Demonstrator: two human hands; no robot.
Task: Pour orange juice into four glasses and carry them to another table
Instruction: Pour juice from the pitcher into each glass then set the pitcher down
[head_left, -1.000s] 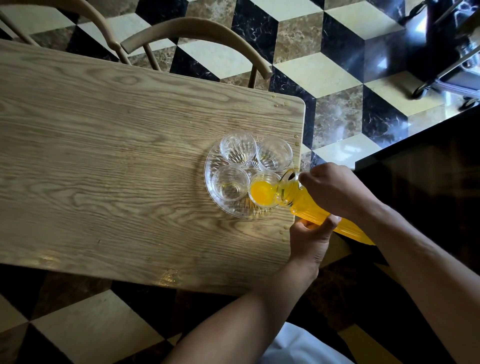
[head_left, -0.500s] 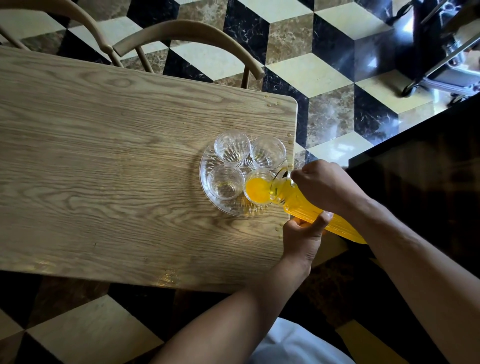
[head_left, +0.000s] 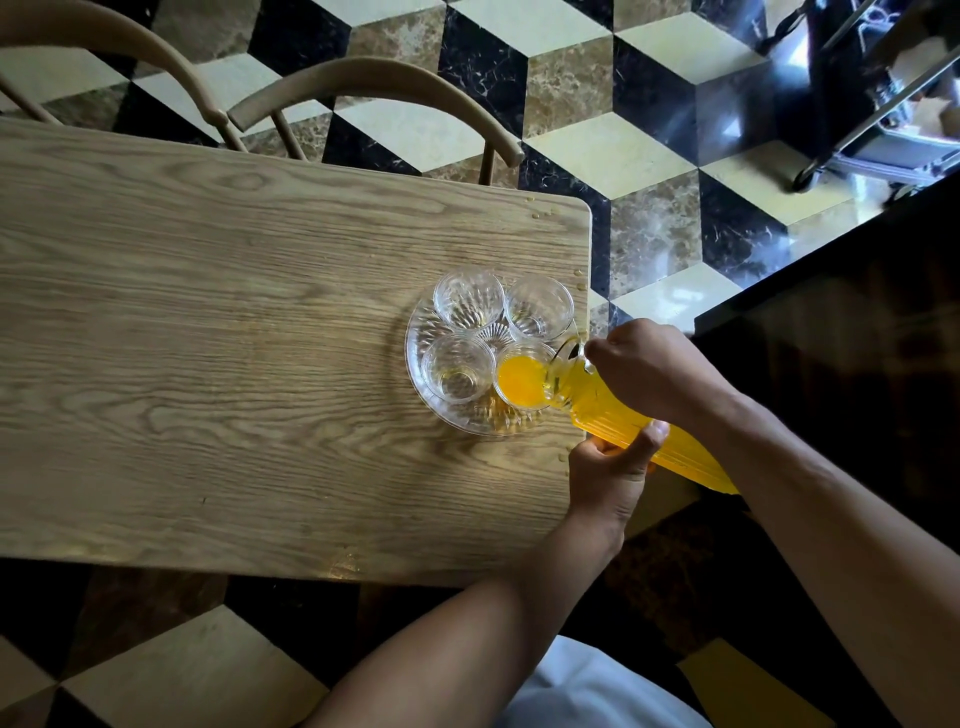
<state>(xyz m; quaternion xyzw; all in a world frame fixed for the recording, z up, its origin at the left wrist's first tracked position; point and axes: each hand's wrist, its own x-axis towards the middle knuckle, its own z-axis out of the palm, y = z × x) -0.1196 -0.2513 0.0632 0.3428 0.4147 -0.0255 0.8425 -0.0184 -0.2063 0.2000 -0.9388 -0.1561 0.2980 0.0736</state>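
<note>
Pitcher (head_left: 613, 410) base hidden behind right hand (head_left: 654, 369) and forearm, spout over glass (head_left: 522, 382).

left hand (head_left: 610, 475) gripping, right hand (head_left: 654, 369) clenched

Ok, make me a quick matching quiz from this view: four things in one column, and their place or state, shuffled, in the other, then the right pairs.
Things:
1. juice jug
2. near-right glass
3. glass tray
4. left hand

States:
A. flat on the wooden table, carrying four glasses
B. tilted, spout over a glass
C. supporting the jug from below
D. holding orange juice

Pairs: 1-B, 2-D, 3-A, 4-C
</note>
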